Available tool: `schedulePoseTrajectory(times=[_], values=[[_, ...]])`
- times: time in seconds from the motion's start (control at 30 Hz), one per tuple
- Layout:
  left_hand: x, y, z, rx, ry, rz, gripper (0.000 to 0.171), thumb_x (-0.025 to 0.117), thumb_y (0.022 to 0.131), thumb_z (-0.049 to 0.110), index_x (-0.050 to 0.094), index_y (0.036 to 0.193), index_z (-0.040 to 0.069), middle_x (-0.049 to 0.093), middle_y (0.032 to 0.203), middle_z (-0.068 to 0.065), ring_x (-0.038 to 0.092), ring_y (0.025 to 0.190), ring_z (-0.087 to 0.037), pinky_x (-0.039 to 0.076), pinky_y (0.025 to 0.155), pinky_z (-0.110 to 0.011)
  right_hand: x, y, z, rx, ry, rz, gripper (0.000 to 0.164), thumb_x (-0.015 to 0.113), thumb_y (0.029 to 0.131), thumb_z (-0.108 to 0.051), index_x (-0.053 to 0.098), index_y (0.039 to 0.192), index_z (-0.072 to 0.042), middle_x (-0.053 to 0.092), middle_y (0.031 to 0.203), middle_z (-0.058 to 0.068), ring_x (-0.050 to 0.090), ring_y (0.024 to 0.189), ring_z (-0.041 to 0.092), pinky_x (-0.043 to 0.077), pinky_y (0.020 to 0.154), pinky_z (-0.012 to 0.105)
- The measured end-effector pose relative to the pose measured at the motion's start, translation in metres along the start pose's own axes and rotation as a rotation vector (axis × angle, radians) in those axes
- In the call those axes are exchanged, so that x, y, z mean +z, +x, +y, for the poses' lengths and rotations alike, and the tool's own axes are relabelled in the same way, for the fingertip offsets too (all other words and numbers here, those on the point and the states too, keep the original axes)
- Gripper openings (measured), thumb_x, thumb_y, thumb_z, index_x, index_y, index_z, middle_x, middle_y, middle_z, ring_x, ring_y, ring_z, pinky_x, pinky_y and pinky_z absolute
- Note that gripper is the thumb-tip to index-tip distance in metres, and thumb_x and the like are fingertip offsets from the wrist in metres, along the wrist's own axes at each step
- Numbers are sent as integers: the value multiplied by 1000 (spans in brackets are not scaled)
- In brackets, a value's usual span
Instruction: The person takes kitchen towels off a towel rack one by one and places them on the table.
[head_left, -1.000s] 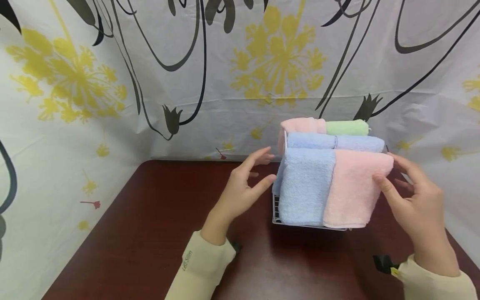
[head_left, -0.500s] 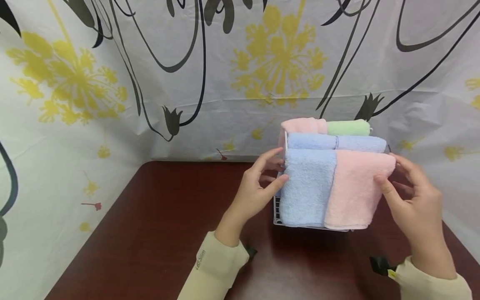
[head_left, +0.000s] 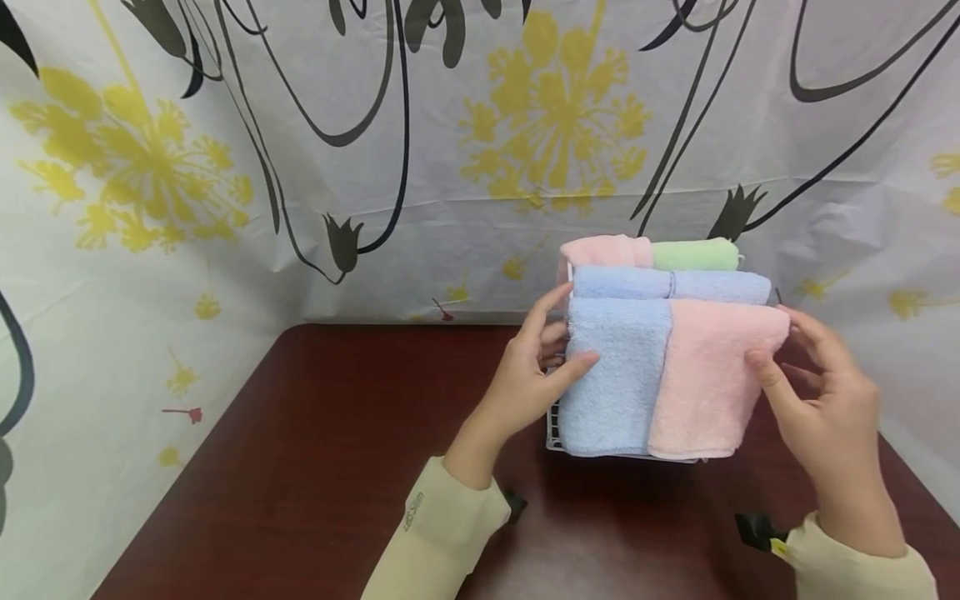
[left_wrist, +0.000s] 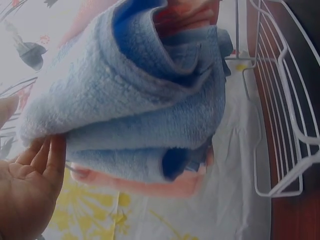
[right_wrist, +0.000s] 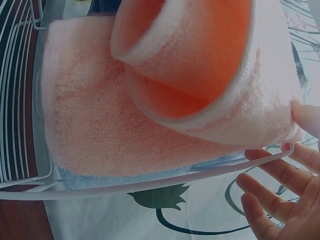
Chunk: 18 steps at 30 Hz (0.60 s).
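Left hand (head_left: 528,375): spread, beside blue towel (head_left: 615,400). Right hand (head_left: 832,408): pinching pink towel (head_left: 708,375). Risk: basket (right_wrist: 200,176) dragged crooked by uneven pull.

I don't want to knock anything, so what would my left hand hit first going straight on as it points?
Likely the front blue towel, right beside your left hand; they may touch, though depth is unclear.
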<state>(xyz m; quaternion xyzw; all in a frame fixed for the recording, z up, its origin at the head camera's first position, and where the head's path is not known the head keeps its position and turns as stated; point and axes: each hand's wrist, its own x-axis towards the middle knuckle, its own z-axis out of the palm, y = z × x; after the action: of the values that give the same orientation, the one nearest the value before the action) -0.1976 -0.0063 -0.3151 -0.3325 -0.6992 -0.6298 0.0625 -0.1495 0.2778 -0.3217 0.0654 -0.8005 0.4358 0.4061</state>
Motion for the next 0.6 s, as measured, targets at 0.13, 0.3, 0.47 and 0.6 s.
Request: schedulePoseTrajectory(times=[0.13,0.3,0.47,0.6], values=[[3,6,1,-22,-85,-22,75,66,94,6,26,155,23,68,120,-25,70,99,-17,58,82,-25,1,-1,1,3,-3,-5,55,74,84,2,61,136,-9,60,124,-27,57,109,-12,43,81,-2],[5,12,3,-42,-125,-32,68,65,95,6,32,153,21,69,108,-29,66,88,-9,58,75,-25,1,0,1,-6,12,-6,54,74,84,2,61,136,-7,61,127,-24,58,110,-11,43,81,-2],[6,15,4,-21,-72,-32,59,64,96,6,39,149,15,70,94,-26,63,80,-6,57,71,-23,1,1,3,-29,30,4,53,74,84,2,61,135,-6,62,125,-24,59,108,-11,43,81,-2],[6,17,5,24,-35,-23,54,64,95,3,44,144,9,64,75,-21,54,64,-5,52,63,-20,1,0,4,-24,24,7,53,74,84,1,61,135,-7,62,123,-26,59,107,-11,43,81,-2]])
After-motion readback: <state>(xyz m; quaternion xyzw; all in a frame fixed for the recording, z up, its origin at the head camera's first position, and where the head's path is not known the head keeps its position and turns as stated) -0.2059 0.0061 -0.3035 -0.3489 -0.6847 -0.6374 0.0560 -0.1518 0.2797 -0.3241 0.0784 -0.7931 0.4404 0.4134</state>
